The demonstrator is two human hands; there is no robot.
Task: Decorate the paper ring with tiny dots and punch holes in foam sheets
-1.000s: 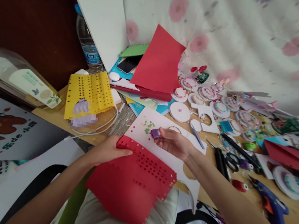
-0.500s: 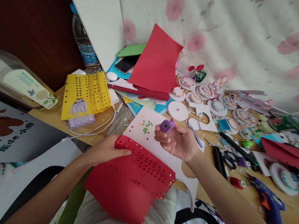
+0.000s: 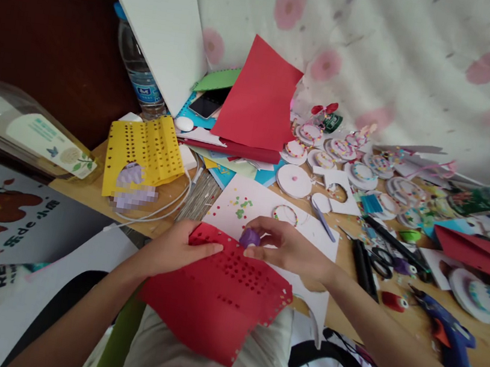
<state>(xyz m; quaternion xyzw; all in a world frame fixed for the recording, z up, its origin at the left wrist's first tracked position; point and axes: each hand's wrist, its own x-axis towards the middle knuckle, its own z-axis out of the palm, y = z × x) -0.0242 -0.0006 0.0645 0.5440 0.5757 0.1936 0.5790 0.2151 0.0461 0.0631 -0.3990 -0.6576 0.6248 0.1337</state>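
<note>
A sheet of red paper [image 3: 209,309] with rows of small punched holes lies over my lap and the table's near edge. My left hand [image 3: 184,245] grips its upper left corner, thumb on top. Between the thumb and fingers of my right hand [image 3: 284,247] is a small purple craft punch [image 3: 250,238], at the sheet's top edge. Whether the paper sits in the punch's slot is hidden. Just beyond, a white sheet [image 3: 226,205] carries tiny red, green and yellow paper bits and a beaded bracelet [image 3: 285,214].
Yellow punched paper [image 3: 145,148] and a white cable [image 3: 178,207] are at the left. Several bracelets on white discs [image 3: 294,181] fill the back right. Scissors [image 3: 382,263] and a blue glue gun [image 3: 447,333] lie at the right. A water bottle [image 3: 143,81] stands at the back left.
My right hand has come down and left, turning over, bringing the purple punch from above the white sheet to the red paper's top edge. The bracelet behind it is now uncovered.
</note>
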